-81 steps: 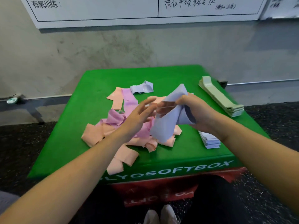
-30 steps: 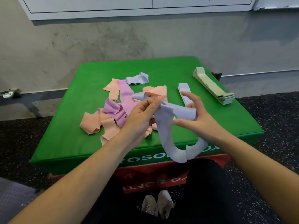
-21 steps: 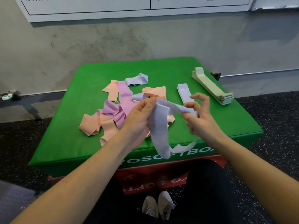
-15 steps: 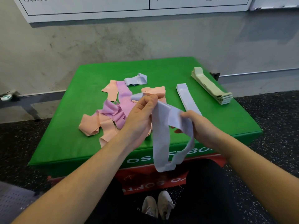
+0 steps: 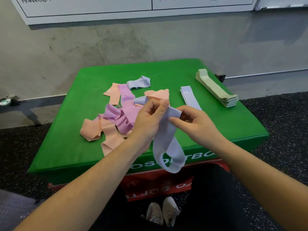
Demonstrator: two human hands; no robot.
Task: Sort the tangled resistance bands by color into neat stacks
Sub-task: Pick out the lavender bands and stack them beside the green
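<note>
A pale lavender-blue band [image 5: 166, 144] hangs as a loop over the front edge of the green soft box [image 5: 233, 124]. My left hand [image 5: 148, 120] pinches its top end, and my right hand [image 5: 195, 122] grips it just beside. Behind my left hand lies a tangle of peach bands [image 5: 93, 130] and pink-purple bands [image 5: 125, 110]. Another lavender-blue band [image 5: 138, 82] lies crumpled at the back of the tangle. A flat lavender-blue stack [image 5: 189, 97] lies to the right, and a neat pale green stack [image 5: 216, 88] sits at the box's right edge.
The green box rests on a red box [image 5: 150, 182] on dark speckled floor. A grey wall with a whiteboard [image 5: 133, 9] rises behind. My shoes [image 5: 162, 212] show below the box front.
My hands have drawn together at the top of the lavender-blue band, my right hand shifting up from the loop's side. The band hangs lower and narrower than a second ago.
</note>
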